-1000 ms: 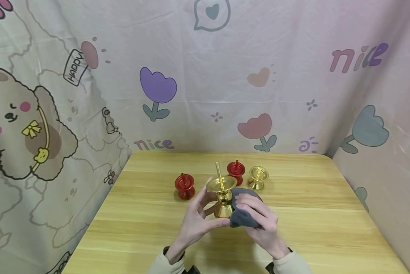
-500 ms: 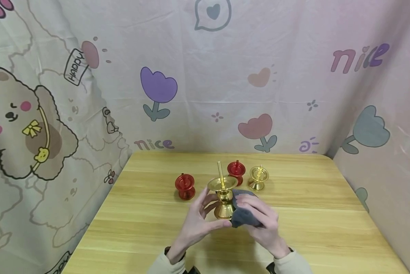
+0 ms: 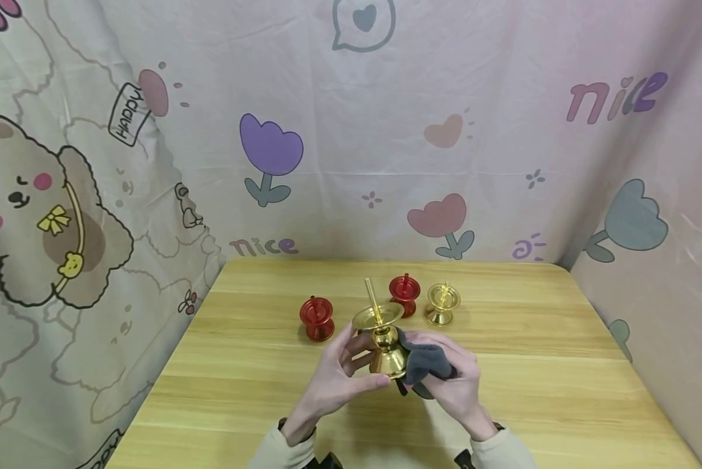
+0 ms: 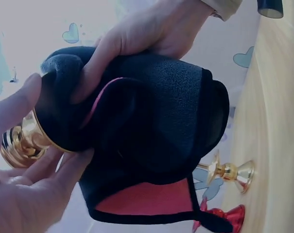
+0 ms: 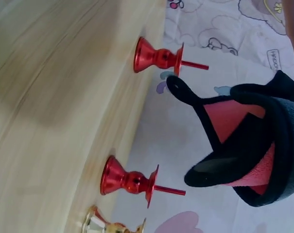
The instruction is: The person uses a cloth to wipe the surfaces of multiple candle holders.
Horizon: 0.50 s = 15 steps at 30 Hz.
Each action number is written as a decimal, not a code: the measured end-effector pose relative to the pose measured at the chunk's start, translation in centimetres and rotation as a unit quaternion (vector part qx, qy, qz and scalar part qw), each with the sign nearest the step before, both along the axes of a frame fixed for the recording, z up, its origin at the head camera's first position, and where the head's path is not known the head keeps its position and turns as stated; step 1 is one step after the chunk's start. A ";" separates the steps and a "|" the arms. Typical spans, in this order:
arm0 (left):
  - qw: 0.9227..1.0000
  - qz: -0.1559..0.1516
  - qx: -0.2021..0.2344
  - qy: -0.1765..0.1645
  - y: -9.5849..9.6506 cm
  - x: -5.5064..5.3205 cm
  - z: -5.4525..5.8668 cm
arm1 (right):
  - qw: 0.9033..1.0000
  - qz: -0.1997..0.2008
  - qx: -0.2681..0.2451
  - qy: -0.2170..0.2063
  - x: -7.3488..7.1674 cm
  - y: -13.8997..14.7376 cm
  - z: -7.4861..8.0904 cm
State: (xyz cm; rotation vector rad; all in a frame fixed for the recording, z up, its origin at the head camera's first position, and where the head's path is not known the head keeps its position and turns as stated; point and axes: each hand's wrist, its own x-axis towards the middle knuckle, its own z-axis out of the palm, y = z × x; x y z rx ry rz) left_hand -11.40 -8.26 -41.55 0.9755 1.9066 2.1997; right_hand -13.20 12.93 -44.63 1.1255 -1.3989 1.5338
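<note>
A shiny gold candle holder (image 3: 389,361), with a dish and an upright spike, is held above the table by the person's left hand (image 3: 330,384). Thumb and fingers grip its flared base, and its top leans left. In the right hand (image 3: 463,384) is a dark grey cloth (image 3: 427,363), bunched up against the right side of the base. Seen from the left wrist, the cloth (image 4: 156,107) covers the underside of the base, and its pink inner side (image 4: 147,201) and a hanging loop show. Several right-hand fingers are hidden by the cloth.
Two red candle holders (image 3: 317,319) (image 3: 405,293) and a smaller gold candle holder (image 3: 441,312) stand upright towards the back of the wooden table (image 3: 533,404). A printed curtain (image 3: 351,143) hangs behind the table and along its sides.
The gold candle holder has tilted, its base swinging right and its spike left. The right hand has turned, and the cloth has shifted and bunched differently around the base. The standing holders stay put.
</note>
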 end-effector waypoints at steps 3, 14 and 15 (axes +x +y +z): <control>0.998 0.030 -0.017 -0.046 0.1 0.0 0.0 | 0.998 -0.007 0.031 -0.057 0.0 0.4 -0.6; 0.982 0.114 -0.086 -0.123 0.0 -1.5 -1.3 | 0.956 0.006 0.122 -0.265 -0.3 2.8 -2.1; 0.980 0.124 -0.093 -0.122 0.0 -1.9 -1.5 | 0.950 -0.013 0.119 -0.287 -0.3 3.0 -2.2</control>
